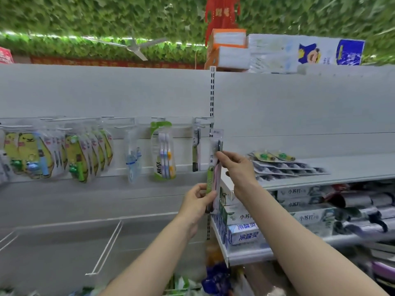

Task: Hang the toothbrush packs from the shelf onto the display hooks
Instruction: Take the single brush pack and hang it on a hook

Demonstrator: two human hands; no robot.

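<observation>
Ceiling fan top L, tissue packs top R, toothpaste boxes btm R

Hands: two, left hand and right hand. Held toothbrush pack: one. Hanging singly: one clear pack, one Allfix pack, one dark-brush pack. Ceiling fan: one. Yellow packs overlap; uncountable.

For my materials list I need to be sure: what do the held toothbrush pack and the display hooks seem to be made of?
Toothbrush pack: apparently printed card behind clear plastic with a glossy finish; the bristles show through the front.
Display hooks: probably thin metal wire with a white or pale finish; they look like slim straight rods, though blur leaves this open.
</observation>
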